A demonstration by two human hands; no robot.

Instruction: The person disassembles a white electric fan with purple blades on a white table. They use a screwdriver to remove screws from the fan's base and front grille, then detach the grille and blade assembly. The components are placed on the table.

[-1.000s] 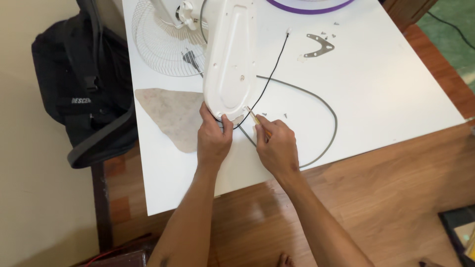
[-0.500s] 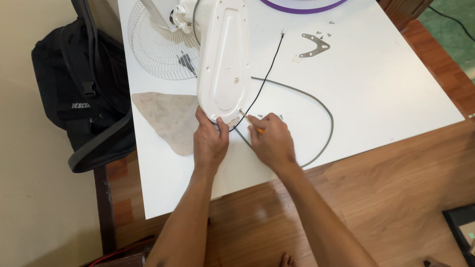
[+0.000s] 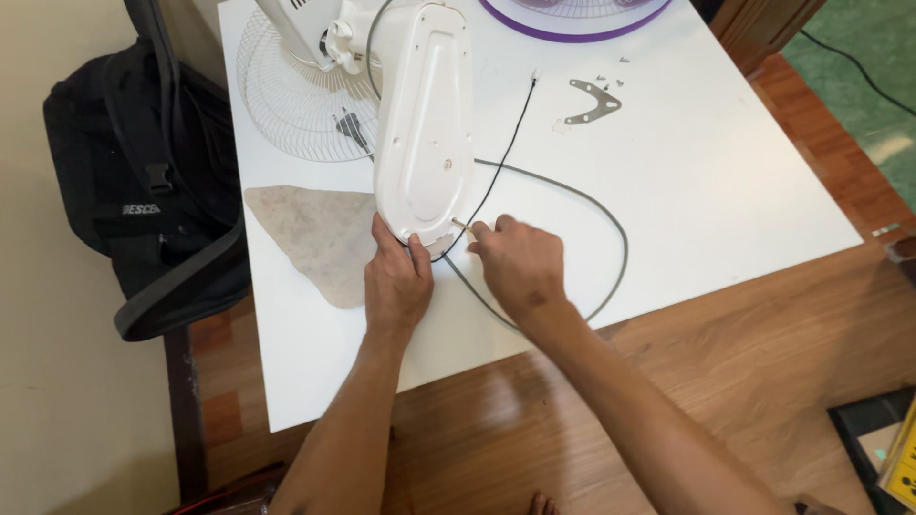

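Note:
A white plastic fan base (image 3: 425, 124) lies underside up on a white board (image 3: 725, 191). My left hand (image 3: 396, 277) grips the base's near rounded end. My right hand (image 3: 515, 265) is closed around a small screwdriver (image 3: 462, 226) whose tip touches the base's near right edge. A thin black wire (image 3: 506, 153) and a thicker grey cable (image 3: 592, 205) run out from under the base and loop across the board to the right of my right hand.
A wire fan grille (image 3: 296, 91) lies behind the base, with a grey-pink cloth (image 3: 320, 234) to its left front. A curved metal bracket (image 3: 592, 100) and small screws sit further back. A purple ring (image 3: 572, 19) is at the far edge. A black backpack (image 3: 143, 181) stands left of the board.
My right hand has slid slightly left with the screwdriver, bringing its tip to the base's edge. The camera view drifted, shifting everything left and up. My left hand keeps its hold.

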